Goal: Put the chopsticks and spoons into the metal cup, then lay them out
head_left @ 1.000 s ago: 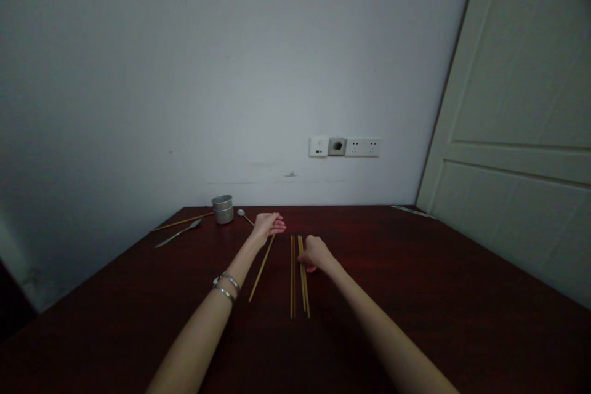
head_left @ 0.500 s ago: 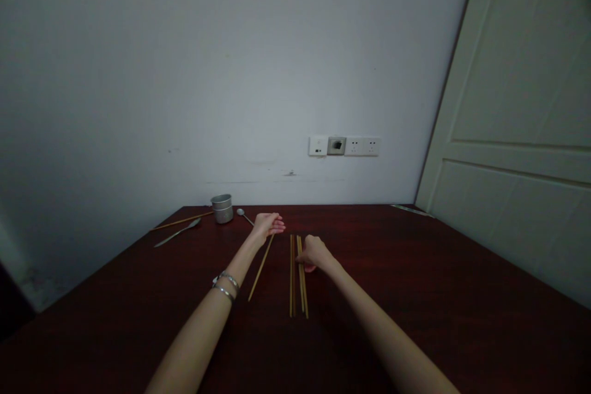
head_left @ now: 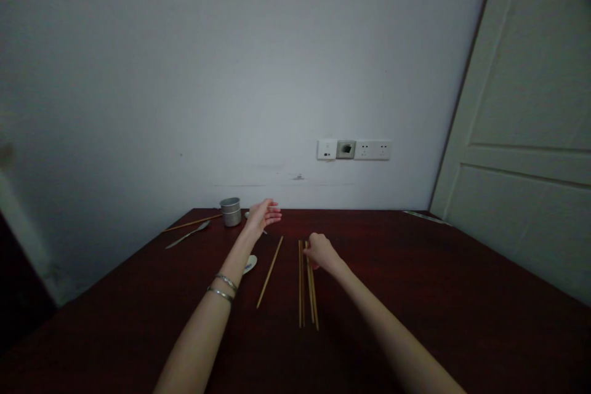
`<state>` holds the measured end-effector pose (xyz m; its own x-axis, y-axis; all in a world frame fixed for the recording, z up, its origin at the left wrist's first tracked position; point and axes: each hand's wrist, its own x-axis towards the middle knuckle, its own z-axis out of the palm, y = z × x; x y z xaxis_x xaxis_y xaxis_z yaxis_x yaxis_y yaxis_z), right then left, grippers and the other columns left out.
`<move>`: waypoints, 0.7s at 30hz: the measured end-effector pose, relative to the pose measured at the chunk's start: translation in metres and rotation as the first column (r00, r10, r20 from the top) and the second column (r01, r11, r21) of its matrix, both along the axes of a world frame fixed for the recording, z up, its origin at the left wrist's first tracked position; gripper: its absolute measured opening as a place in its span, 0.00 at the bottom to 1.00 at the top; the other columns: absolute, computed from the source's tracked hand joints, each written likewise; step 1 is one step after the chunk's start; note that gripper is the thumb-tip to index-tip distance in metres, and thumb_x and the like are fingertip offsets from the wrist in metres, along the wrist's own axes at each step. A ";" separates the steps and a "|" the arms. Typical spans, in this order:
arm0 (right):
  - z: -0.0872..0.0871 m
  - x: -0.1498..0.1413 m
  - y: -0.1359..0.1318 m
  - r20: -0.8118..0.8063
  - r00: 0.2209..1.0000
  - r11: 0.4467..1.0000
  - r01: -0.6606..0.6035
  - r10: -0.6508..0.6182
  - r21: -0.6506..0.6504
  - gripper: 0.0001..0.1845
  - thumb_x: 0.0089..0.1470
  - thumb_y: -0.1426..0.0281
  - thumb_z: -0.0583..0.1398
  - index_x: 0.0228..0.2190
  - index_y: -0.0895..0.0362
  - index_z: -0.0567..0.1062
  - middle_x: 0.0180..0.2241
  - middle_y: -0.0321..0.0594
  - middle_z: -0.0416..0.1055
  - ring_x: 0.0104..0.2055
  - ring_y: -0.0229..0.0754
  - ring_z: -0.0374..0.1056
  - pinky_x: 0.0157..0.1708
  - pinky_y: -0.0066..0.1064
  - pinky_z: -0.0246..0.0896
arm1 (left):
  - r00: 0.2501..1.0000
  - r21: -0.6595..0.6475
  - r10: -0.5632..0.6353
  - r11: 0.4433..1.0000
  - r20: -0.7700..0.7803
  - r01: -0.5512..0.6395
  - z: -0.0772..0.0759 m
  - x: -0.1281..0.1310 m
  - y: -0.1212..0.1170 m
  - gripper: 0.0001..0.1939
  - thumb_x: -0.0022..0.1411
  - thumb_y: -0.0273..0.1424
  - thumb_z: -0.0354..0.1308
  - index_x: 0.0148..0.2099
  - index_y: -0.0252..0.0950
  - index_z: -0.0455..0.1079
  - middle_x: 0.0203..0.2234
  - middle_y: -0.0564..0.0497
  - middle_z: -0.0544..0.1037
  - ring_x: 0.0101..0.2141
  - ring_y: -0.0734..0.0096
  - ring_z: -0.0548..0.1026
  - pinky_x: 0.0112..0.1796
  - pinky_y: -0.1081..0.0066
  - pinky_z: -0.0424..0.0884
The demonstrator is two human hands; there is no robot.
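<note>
My left hand (head_left: 265,214), fingers apart, hovers over the back part of the table, partly covering a long-handled metal spoon (head_left: 247,215). Below it a single wooden chopstick (head_left: 269,273) lies slanted on the tabletop. Beside my left forearm shows part of a white spoon-like piece (head_left: 250,264) with a blue mark. Several wooden chopsticks (head_left: 310,295) lie almost side by side in front of me. My right hand (head_left: 319,250) is closed over the far ends of the right-hand ones, its thumb and fingers pinching there. Its fingertips are partly hidden.
On the dark red table (head_left: 392,283), a metal cup (head_left: 231,212) stands at the back left. Near it lie a fork-like metal utensil (head_left: 188,234) and another chopstick (head_left: 191,224). A thin pale strip (head_left: 427,217) is at the back right. The wall has sockets (head_left: 373,149).
My left hand has moved away from the slanted chopstick, back and toward the cup, uncovering its far end. The white spoon-like piece now shows. My right hand stays at the chopsticks; the view has shifted slightly.
</note>
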<state>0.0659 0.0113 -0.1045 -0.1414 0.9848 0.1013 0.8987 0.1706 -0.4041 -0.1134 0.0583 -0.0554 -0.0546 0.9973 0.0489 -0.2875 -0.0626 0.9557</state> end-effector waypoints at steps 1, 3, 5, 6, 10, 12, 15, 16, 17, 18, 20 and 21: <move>0.003 -0.005 0.002 0.023 0.999 0.999 -0.031 0.030 0.032 0.08 0.43 0.75 0.56 0.28 0.63 0.74 0.31 0.51 0.74 0.33 0.44 0.72 0.30 0.25 0.62 | 0.999 0.024 0.032 0.999 0.029 -0.032 0.009 -0.008 -0.003 0.09 0.53 0.32 0.51 0.31 0.30 0.67 0.17 0.50 0.72 0.17 0.75 0.70 0.23 0.73 0.70; 0.007 -0.016 0.006 0.057 0.992 0.990 -0.119 0.115 0.080 0.08 0.43 0.76 0.56 0.28 0.62 0.74 0.32 0.49 0.74 0.37 0.44 0.71 0.34 0.25 0.60 | 0.989 0.077 0.119 0.989 0.084 -0.125 0.027 -0.027 -0.009 0.10 0.52 0.34 0.51 0.32 0.31 0.67 0.16 0.53 0.70 0.15 0.78 0.67 0.21 0.75 0.68; 0.008 -0.029 0.009 0.069 0.978 0.975 -0.201 0.195 0.098 0.09 0.44 0.76 0.56 0.28 0.61 0.75 0.32 0.48 0.74 0.37 0.43 0.70 0.35 0.24 0.59 | 0.966 0.118 0.223 0.964 0.132 -0.239 0.041 -0.048 -0.012 0.11 0.51 0.35 0.50 0.31 0.31 0.67 0.15 0.54 0.68 0.13 0.80 0.65 0.19 0.77 0.65; 0.007 -0.036 0.010 0.063 0.973 0.969 -0.229 0.224 0.089 0.09 0.44 0.75 0.55 0.28 0.60 0.75 0.32 0.47 0.74 0.36 0.42 0.70 0.34 0.24 0.59 | 0.947 0.131 0.281 0.945 0.153 -0.301 0.047 -0.060 -0.013 0.11 0.51 0.35 0.50 0.30 0.32 0.67 0.14 0.55 0.67 0.13 0.80 0.63 0.18 0.77 0.64; -0.003 -0.059 0.015 0.010 0.948 0.947 -0.319 0.319 0.031 0.10 0.45 0.73 0.55 0.29 0.58 0.76 0.29 0.42 0.74 0.31 0.38 0.71 0.30 0.22 0.59 | 0.820 0.107 0.523 0.824 0.234 -0.556 0.055 -0.112 0.002 0.10 0.50 0.35 0.48 0.27 0.33 0.65 0.11 0.58 0.61 0.12 0.81 0.59 0.17 0.78 0.60; -0.011 -0.068 0.019 -0.006 0.935 0.935 -0.354 0.354 0.026 0.11 0.45 0.72 0.55 0.29 0.57 0.76 0.29 0.42 0.75 0.30 0.38 0.71 0.29 0.22 0.59 | 0.758 0.041 0.618 0.769 0.210 -0.638 0.051 -0.138 0.016 0.10 0.51 0.35 0.47 0.26 0.34 0.64 0.11 0.59 0.59 0.11 0.82 0.58 0.18 0.78 0.61; -0.021 -0.076 0.025 -0.007 0.928 0.928 -0.371 0.372 0.019 0.10 0.44 0.72 0.56 0.29 0.58 0.76 0.29 0.42 0.75 0.31 0.39 0.71 0.31 0.23 0.59 | 0.688 -0.021 0.726 0.688 -0.010 -0.726 0.036 -0.171 0.036 0.09 0.50 0.33 0.47 0.25 0.34 0.63 0.12 0.58 0.60 0.12 0.81 0.60 0.20 0.77 0.63; -0.024 -0.077 0.027 -0.008 0.929 0.929 -0.369 0.370 0.018 0.10 0.43 0.71 0.56 0.28 0.58 0.76 0.29 0.43 0.75 0.32 0.39 0.71 0.32 0.24 0.59 | 0.672 -0.012 0.736 0.673 -0.084 -0.739 0.029 -0.180 0.041 0.08 0.50 0.32 0.49 0.24 0.34 0.63 0.12 0.58 0.61 0.13 0.80 0.61 0.21 0.77 0.64; -0.026 -0.079 0.028 -0.011 0.930 0.930 -0.366 0.367 0.019 0.09 0.43 0.71 0.56 0.28 0.58 0.76 0.29 0.43 0.75 0.33 0.39 0.71 0.32 0.24 0.59 | 0.659 0.008 0.735 0.669 -0.161 -0.744 0.022 -0.189 0.045 0.06 0.49 0.31 0.51 0.23 0.34 0.63 0.13 0.57 0.62 0.14 0.79 0.62 0.22 0.76 0.64; -0.027 -0.080 0.029 -0.013 0.933 0.933 -0.360 0.360 0.023 0.09 0.42 0.71 0.57 0.27 0.58 0.76 0.29 0.43 0.75 0.33 0.40 0.71 0.33 0.24 0.59 | 0.638 0.047 0.720 0.673 -0.273 -0.738 0.015 -0.198 0.048 0.06 0.48 0.30 0.52 0.22 0.34 0.62 0.13 0.57 0.63 0.15 0.78 0.63 0.22 0.76 0.64; -0.029 -0.081 0.031 -0.010 0.940 0.940 -0.341 0.341 0.034 0.09 0.41 0.72 0.57 0.27 0.59 0.76 0.30 0.45 0.75 0.34 0.41 0.71 0.33 0.25 0.59 | 0.603 0.091 0.685 0.688 -0.408 -0.720 0.001 -0.216 0.052 0.05 0.44 0.25 0.56 0.20 0.34 0.62 0.12 0.56 0.64 0.17 0.75 0.66 0.23 0.77 0.63; -0.030 -0.082 0.031 -0.008 0.942 0.942 -0.335 0.335 0.034 0.08 0.41 0.72 0.57 0.26 0.59 0.76 0.30 0.45 0.75 0.35 0.42 0.71 0.33 0.25 0.59 | 0.578 0.113 0.659 0.700 -0.481 -0.705 -0.005 -0.226 0.053 0.07 0.42 0.22 0.57 0.18 0.34 0.62 0.11 0.56 0.63 0.18 0.74 0.67 0.23 0.77 0.62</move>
<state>-0.0163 0.0428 -0.1349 -0.4608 0.8771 0.1355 0.7819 0.4734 -0.4056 -0.3390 0.1116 -0.0608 -0.7143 0.6759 0.1815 0.2709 0.0279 0.9622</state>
